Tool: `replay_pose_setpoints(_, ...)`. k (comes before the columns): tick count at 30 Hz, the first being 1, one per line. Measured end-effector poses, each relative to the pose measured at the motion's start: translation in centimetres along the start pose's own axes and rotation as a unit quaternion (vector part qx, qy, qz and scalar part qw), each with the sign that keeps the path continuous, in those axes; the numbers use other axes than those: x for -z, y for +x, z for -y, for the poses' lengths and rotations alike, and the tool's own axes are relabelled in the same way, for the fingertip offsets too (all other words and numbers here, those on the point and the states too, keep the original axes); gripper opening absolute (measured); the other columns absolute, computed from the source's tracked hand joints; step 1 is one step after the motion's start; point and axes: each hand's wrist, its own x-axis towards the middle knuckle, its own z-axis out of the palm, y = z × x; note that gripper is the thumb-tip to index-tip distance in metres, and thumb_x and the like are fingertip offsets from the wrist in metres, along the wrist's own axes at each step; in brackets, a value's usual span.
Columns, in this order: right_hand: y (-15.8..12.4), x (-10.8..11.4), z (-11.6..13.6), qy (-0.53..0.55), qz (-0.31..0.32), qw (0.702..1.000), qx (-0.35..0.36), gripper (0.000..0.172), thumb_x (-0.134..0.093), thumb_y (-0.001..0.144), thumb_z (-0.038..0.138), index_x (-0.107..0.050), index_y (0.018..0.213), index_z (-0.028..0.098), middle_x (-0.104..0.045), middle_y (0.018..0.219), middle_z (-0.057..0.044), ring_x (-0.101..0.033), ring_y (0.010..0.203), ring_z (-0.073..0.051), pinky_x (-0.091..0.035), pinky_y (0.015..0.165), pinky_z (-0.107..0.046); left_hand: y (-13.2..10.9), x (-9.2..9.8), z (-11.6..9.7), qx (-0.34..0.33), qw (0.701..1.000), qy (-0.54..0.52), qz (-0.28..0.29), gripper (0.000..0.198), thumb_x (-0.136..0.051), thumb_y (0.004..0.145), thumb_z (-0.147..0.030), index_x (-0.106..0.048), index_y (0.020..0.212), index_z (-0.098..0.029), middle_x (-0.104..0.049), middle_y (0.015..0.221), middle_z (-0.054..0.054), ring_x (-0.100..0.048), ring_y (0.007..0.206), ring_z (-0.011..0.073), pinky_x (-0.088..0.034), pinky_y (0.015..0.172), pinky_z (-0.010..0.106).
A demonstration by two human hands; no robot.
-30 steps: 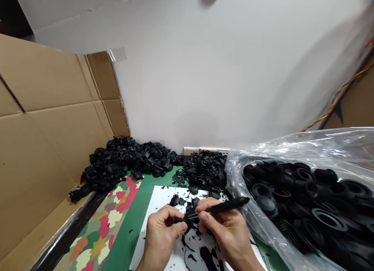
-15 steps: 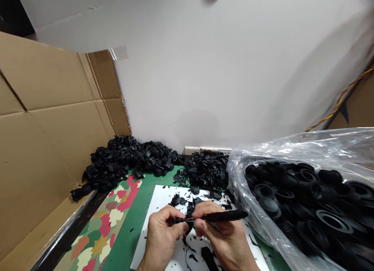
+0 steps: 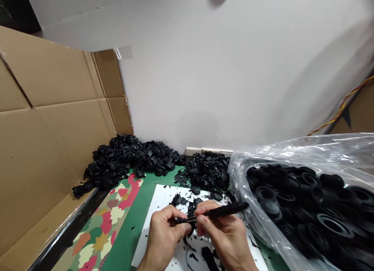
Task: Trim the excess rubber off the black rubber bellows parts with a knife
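My left hand is closed, with thumb and fingertips pinching a small black rubber piece over the white board. In my right hand is a slim tool with a thick black handle and a thin metal tip, held like a pen. The tip points left and meets the rubber piece at my left fingertips; the exact contact is too small to make out. Black scraps and thin trimmed strips lie on the white board under and around both hands.
A pile of ribbed black rubber parts sits back left, beside a heap of black scraps. On the right, a clear plastic bag holds many ribbed rubber parts. Cardboard stands left; a wall rises behind.
The tool's handle end has tilted slightly upward, and my right hand has shifted a little with it. My left hand keeps its pinch; the whole view has shifted slightly.
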Motion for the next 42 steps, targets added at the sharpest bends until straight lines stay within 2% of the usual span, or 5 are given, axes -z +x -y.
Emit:
replay_pose_setpoints(14, -0.4, -0.4, -0.2, 0.012, -0.004, 1.000, -0.025, 0.016, -0.066, 0.078, 0.034, -0.064, 0.076, 0.018, -0.058, 0.056, 0.001, -0.056, 0.044, -0.014, -0.046, 0.044, -0.024, -0.2, 0.0, -0.4, -0.053, 0.998, 0.039, -0.012, 0.006, -0.071, 0.053, -0.012, -0.069, 0.057, -0.016, -0.056, 0.057, -0.001, -0.047, 0.057, 0.0147, -0.036, 0.053, 0.025)
replay_pose_setpoints(21, 0.3, 1.0, -0.2, -0.202, -0.054, 0.963, 0.168, 0.013, -0.058, 0.083, 0.023, -0.065, 0.072, 0.021, -0.064, 0.068, -0.004, -0.059, 0.056, -0.016, -0.047, 0.050, -0.026, -0.6, -0.4, -0.5, -0.051, 0.998, 0.025, 0.011, 0.008, -0.071, 0.051, -0.009, -0.068, 0.054, -0.016, -0.057, 0.057, -0.001, -0.049, 0.057, 0.0152, -0.037, 0.055, 0.025)
replay_pose_setpoints(26, 1.3, 2.8, -0.6, -0.147, -0.151, 0.977, 0.022, 0.020, -0.062, 0.080, 0.038, -0.064, 0.078, 0.018, -0.060, 0.049, 0.002, -0.059, 0.045, -0.016, -0.049, 0.048, -0.026, -0.3, -0.3, -0.6, -0.041, 0.999, 0.012, 0.009, 0.010, -0.070, 0.050, -0.008, -0.071, 0.056, -0.016, -0.059, 0.056, -0.001, -0.050, 0.056, 0.0148, -0.037, 0.054, 0.024)
replay_pose_setpoints(34, 0.8, 0.9, 0.4, 0.099, -0.085, 0.988, -0.077, 0.029, -0.068, 0.075, 0.045, -0.062, 0.078, 0.017, -0.067, 0.070, -0.004, -0.068, 0.060, -0.019, -0.055, 0.052, -0.027, -0.1, -0.2, -0.5, -0.046, 0.999, 0.017, 0.008, 0.012, -0.072, 0.048, -0.008, -0.071, 0.057, -0.016, -0.057, 0.056, -0.001, -0.047, 0.056, 0.0142, -0.035, 0.054, 0.024)
replay_pose_setpoints(42, 0.2, 0.7, 0.7, 0.022, 0.007, 1.000, 0.009, 0.019, -0.065, 0.080, 0.038, -0.065, 0.076, 0.020, -0.062, 0.078, -0.004, -0.062, 0.069, -0.019, -0.052, 0.061, -0.029, -0.2, -0.2, -0.4, -0.041, 0.998, 0.051, 0.003, 0.012, -0.070, 0.050, -0.010, -0.071, 0.060, -0.015, -0.054, 0.058, -0.002, -0.045, 0.054, 0.0140, -0.033, 0.051, 0.025)
